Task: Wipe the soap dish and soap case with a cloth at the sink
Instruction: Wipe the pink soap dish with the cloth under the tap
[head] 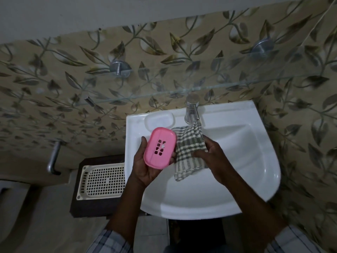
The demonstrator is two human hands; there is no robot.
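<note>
My left hand holds a pink plastic soap case by its long edges over the left rim of the white sink; its flat side with several drain holes faces up. Just to the right, my right hand grips a green-and-white checked cloth, which touches the case's right edge and hangs down into the basin. A moulded white soap dish recess lies on the sink's back left corner, beyond the case.
A chrome tap stands at the back of the sink, under a glass shelf on metal brackets. A cream perforated tray rests on a dark stand left of the sink. A metal handle sticks out of the wall further left.
</note>
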